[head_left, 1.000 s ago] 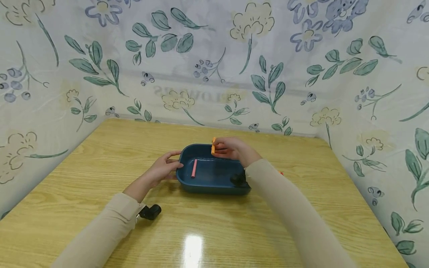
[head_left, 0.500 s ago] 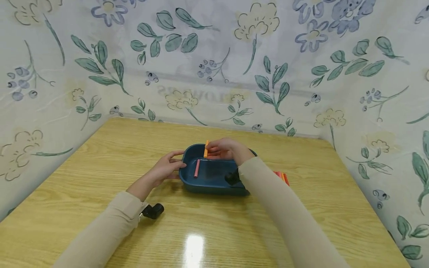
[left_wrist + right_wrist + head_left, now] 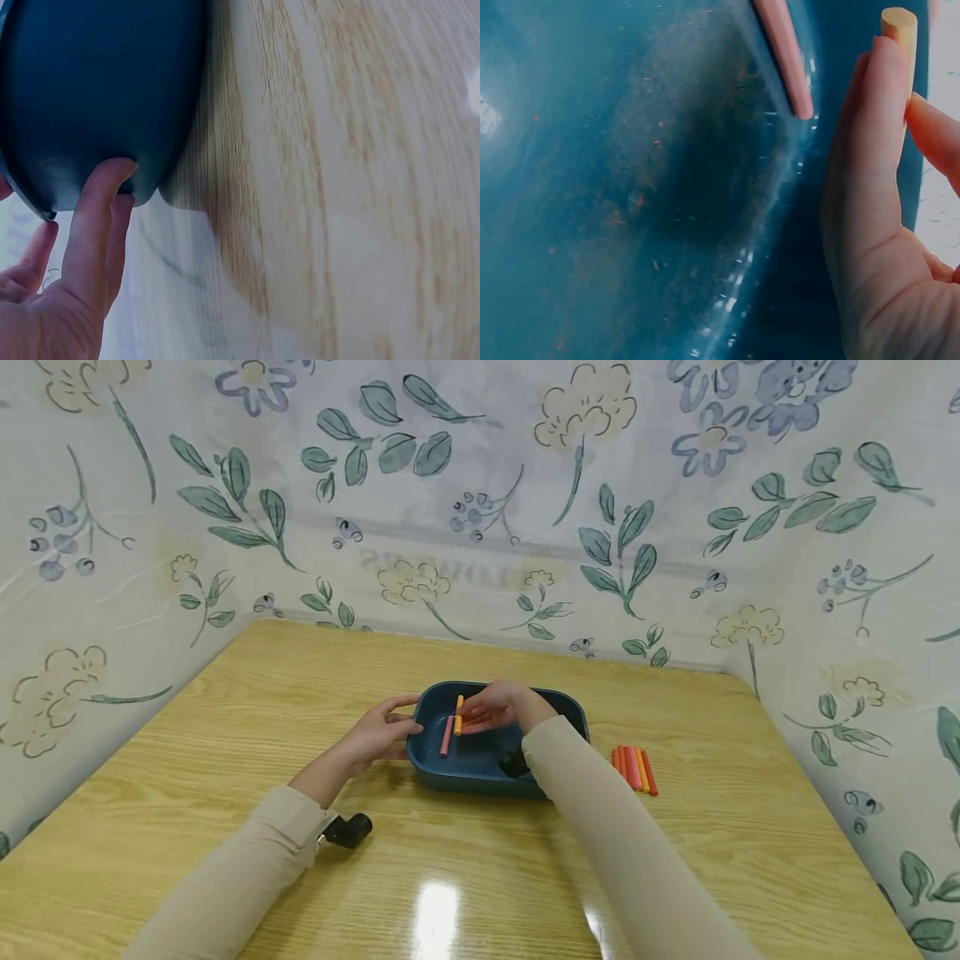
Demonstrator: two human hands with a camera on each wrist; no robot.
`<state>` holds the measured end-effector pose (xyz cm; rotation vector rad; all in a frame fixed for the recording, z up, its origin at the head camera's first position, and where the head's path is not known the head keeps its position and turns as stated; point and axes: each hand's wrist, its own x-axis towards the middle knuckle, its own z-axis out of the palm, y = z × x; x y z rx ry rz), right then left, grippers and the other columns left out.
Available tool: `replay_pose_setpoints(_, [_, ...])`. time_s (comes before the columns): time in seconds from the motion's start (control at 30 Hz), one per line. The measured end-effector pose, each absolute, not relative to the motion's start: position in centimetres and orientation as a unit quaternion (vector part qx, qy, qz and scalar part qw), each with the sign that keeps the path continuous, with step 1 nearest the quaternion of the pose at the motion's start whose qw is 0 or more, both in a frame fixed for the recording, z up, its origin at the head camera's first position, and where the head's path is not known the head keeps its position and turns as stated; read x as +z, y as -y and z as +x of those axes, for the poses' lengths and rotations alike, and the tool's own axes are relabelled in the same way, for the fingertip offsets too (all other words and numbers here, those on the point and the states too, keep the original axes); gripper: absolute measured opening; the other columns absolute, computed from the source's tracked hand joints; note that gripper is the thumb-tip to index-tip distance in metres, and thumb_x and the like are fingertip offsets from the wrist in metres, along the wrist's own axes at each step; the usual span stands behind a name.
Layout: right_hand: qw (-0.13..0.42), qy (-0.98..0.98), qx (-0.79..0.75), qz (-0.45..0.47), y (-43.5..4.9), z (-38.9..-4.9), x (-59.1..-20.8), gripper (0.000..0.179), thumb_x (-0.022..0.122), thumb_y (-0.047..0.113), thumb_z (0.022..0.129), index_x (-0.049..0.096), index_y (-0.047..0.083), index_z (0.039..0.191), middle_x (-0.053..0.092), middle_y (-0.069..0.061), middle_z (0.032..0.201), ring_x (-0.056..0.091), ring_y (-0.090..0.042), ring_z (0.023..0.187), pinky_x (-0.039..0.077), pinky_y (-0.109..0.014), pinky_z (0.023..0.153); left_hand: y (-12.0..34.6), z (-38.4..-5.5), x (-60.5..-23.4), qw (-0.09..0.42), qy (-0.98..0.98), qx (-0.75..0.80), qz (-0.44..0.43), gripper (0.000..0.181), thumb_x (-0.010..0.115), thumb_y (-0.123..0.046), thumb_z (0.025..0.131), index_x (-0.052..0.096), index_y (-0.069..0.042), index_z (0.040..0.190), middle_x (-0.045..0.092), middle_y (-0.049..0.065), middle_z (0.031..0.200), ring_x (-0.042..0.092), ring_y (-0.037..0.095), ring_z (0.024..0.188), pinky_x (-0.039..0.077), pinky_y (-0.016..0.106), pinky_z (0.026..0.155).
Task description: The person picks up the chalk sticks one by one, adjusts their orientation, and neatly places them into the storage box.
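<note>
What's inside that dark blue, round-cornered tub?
One pink cylindrical stick lies in the tub. The right hand pinches a yellow-orange cylindrical stick there; whether it touches the bottom is unclear. That hand, the beige right sleeve and black wrist camera hide part of the interior.

Pink round stick (image 3: 446,737) left of the grip of the right hand (image 3: 498,703), in blue oblong tub (image 3: 476,784)
Reddish slim sticks (image 3: 633,769) lie rightward, on wood-grain table (image 3: 720,743).

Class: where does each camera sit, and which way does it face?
Head: worn on the head, facing forward and down; left hand, right hand, sleeves, blue tray show.
Left wrist: worn there, facing its hand on the tray's outside.
Right wrist: worn there, facing its hand and the tray's inside.
Head and right wrist share the pink stick.
</note>
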<state>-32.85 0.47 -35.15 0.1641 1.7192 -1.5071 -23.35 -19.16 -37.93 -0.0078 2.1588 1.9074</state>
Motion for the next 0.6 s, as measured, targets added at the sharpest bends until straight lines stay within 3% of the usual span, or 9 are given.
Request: replay_pose_setpoints(0.6, [0.427,-0.701,-0.560,0.113,0.2,-32.5,-36.4,0.027,0.061,-0.004,0.086,0.057,-0.008,0.113,0.063,-0.016,0.080,0.064,-0.024,0.063,0.055,-0.028,0.059,19.0,-23.3,-37.8,0.129,-0.743,0.657,-0.012,0.060,0.051,-0.006,0.093,0.025,-0.007,0.146,0.038,0.030,0.134,0.054,0.039,0.107,0.055,0.039,0.075])
